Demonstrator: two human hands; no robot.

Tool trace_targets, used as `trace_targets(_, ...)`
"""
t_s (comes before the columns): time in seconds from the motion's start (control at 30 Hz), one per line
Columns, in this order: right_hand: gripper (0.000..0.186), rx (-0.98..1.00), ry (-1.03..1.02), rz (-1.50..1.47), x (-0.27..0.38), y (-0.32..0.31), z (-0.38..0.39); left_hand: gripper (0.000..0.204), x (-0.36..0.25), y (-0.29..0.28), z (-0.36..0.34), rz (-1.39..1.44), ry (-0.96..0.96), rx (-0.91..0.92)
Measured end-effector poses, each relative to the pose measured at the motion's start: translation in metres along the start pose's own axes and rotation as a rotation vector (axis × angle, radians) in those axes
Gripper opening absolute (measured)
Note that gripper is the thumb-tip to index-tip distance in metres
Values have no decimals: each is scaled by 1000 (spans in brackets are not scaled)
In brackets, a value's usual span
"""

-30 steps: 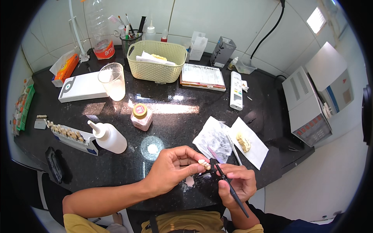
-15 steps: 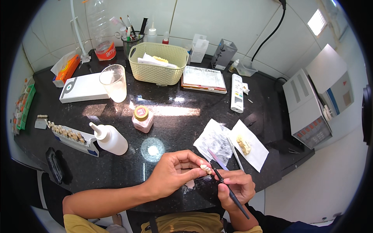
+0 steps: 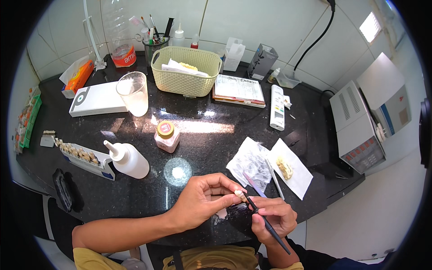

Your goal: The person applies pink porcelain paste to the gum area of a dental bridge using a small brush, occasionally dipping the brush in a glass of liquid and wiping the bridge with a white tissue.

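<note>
- Brought the tip of the slim black tool (image 3: 272, 231) leftward since a second ago, from just beside the off-white tooth-shaped piece (image 3: 239, 194) to overlapping it in view.
- Pinches that piece between thumb and fingertips of the left hand (image 3: 202, 198), to the right of the gold-lidded jar (image 3: 167, 140) and nearer the body than it; leaves one side of the piece bare, probably to give the tool room.
- Grips the tool pen-fashion in the right hand (image 3: 276, 216), with fingertips pressed around the shaft and the thick end slanting away from the jar; likely held toward the tip for fine control.
- Cannot tell whether touching or merely passing in front at that small meeting point.
- Brings both hands close together, perhaps to steady one against the other, near a pale pink patch (image 3: 221, 215) lying bodyward and right of the jar.
- Right of the jar, spread over the counter: a crumpled clear sheet (image 3: 245, 157), a purple stick (image 3: 255, 184) and white paper (image 3: 300, 177) under a yellowish lump (image 3: 285, 168), likely laid there within easy right-hand reach.
- Left of the jar, standing upright beside a rack of tooth-shaped tabs (image 3: 81, 153): a white squeeze bottle (image 3: 132, 162), apparently parked away from the fingers.
- Beyond the jar: a pale green basket (image 3: 184, 83), probably for gathering loose items.
</note>
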State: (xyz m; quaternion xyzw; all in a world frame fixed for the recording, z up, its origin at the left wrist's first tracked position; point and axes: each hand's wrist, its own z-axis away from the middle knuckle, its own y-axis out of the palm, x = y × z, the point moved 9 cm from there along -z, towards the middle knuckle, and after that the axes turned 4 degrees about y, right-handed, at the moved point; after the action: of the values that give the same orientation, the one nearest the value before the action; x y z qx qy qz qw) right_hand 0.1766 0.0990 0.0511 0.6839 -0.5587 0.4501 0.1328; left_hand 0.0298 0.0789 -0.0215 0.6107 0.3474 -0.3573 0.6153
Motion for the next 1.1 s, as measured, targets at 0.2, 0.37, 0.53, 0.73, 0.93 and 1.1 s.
trace_targets(0.2,22,-4,-1,-3,-1,0,0,15,0,0,0,-2,2,1)
trace_targets(0.37,22,-1,4,-1,-1,0,1,15,0,-1,-1,-13,3,4)
trace_targets(0.53,22,9,-3,-11,-1,0,1,14,0,-1,-1,-10,2,-1)
trace_targets(0.73,22,11,-4,-26,-2,1,1,14,-1,-1,-1,-5,10,-1)
trace_targets(0.93,21,13,-10,-27,0,1,1,14,0,-1,-1,-4,4,2)
trace_targets(1.1,21,22,-3,-29,0,1,0,13,-1,-1,-1,-4,12,4)
